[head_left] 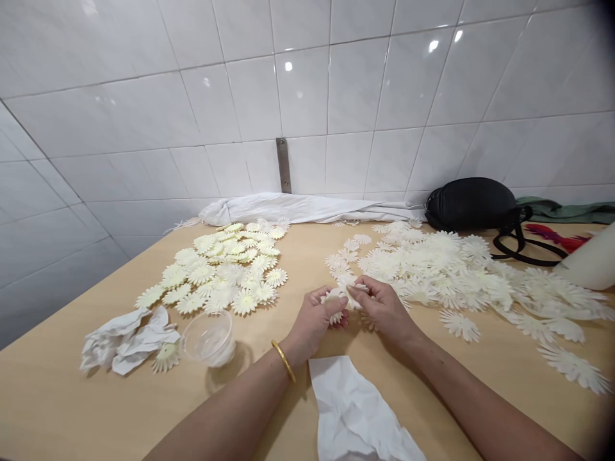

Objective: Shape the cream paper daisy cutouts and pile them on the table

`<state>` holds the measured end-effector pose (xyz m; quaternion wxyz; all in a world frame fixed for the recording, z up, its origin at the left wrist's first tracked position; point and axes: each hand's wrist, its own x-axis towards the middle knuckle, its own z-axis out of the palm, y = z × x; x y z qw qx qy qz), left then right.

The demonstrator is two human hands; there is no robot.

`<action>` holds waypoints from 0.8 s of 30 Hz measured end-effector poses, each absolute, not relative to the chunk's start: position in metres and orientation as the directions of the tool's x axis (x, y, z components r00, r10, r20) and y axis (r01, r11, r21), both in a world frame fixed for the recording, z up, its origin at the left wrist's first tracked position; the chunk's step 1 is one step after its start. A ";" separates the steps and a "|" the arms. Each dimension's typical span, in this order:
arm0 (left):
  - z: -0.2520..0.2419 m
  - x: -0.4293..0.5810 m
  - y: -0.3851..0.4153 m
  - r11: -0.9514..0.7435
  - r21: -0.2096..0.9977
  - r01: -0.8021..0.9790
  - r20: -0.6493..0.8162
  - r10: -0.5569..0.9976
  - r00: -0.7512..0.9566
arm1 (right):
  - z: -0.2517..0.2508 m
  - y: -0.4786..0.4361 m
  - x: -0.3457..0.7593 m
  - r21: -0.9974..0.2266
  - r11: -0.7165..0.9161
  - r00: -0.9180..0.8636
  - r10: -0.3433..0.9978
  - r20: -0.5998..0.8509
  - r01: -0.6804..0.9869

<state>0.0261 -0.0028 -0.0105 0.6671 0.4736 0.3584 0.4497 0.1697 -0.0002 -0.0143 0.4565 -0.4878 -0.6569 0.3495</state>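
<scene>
My left hand, with a gold bangle on its wrist, pinches a white flower cutout between thumb and fingers. Close beside it, the thumb and forefinger of my right hand grip a white petal piece. Whether both hands hold one cutout or separate ones, I cannot tell; the fingers cover part of it. A crumpled white paper lies below, between my forearms. Left of my hands is a heap of pale yellow flower cutouts; to the right spreads a larger heap of white flower cutouts.
On the left stand a clear plastic cup and crumpled tissues. Along the tiled wall lies a white cloth. A black bag with a strap sits at the back right, near a whitish cylinder and a green cloth.
</scene>
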 end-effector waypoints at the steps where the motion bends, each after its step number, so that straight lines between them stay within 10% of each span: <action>1: -0.009 0.026 -0.003 0.165 0.948 -0.272 -0.068 0.940 0.333 | -0.015 0.002 0.171 -0.910 0.270 -0.060 0.963 0.265 0.314; 17: -0.011 0.024 -0.002 0.199 0.942 -0.270 -0.089 0.925 0.369 | -0.009 0.001 0.169 -0.868 0.246 -0.164 0.968 0.192 0.432; 24: -0.007 0.024 0.001 0.233 0.961 -0.150 -0.208 0.965 0.161 | -0.005 0.007 0.187 -0.595 0.284 0.079 0.857 0.509 0.752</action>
